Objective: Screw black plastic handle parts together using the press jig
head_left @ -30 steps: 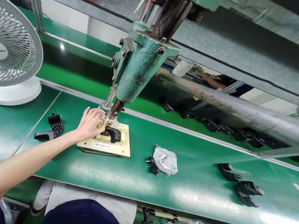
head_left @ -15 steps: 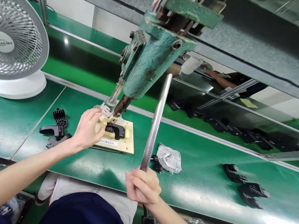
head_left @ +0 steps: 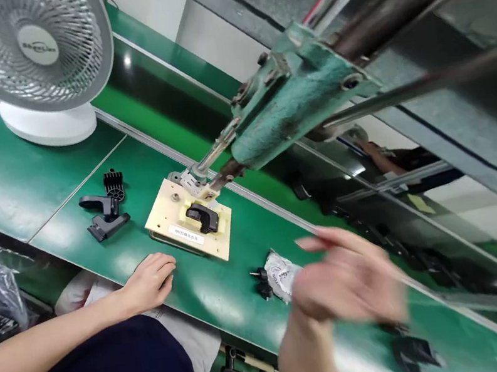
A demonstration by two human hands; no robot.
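Observation:
A beige fixture plate [head_left: 165, 216] lies on the green bench under the ram of a green hand press [head_left: 292, 102]. A black plastic part [head_left: 204, 216] sits in the plate's nest. My left hand [head_left: 150, 282] rests at the bench's near edge, below the plate, fingers loosely curled and holding nothing. My right hand [head_left: 347, 280] is in the air over the bench, blurred by motion, fingers spread, nothing in it. The press lever [head_left: 426, 83] stands raised to the right, free of my hand.
Two black parts [head_left: 105, 211] lie left of the plate. A small plastic bag with black pieces [head_left: 277, 275] lies right of it. A white desk fan [head_left: 33, 53] stands far left. More black parts [head_left: 412, 352] lie at the lower right. A conveyor runs behind.
My right hand let go of the press lever, which swung back up to the right. My left hand left the part on the plate and came back to the near edge.

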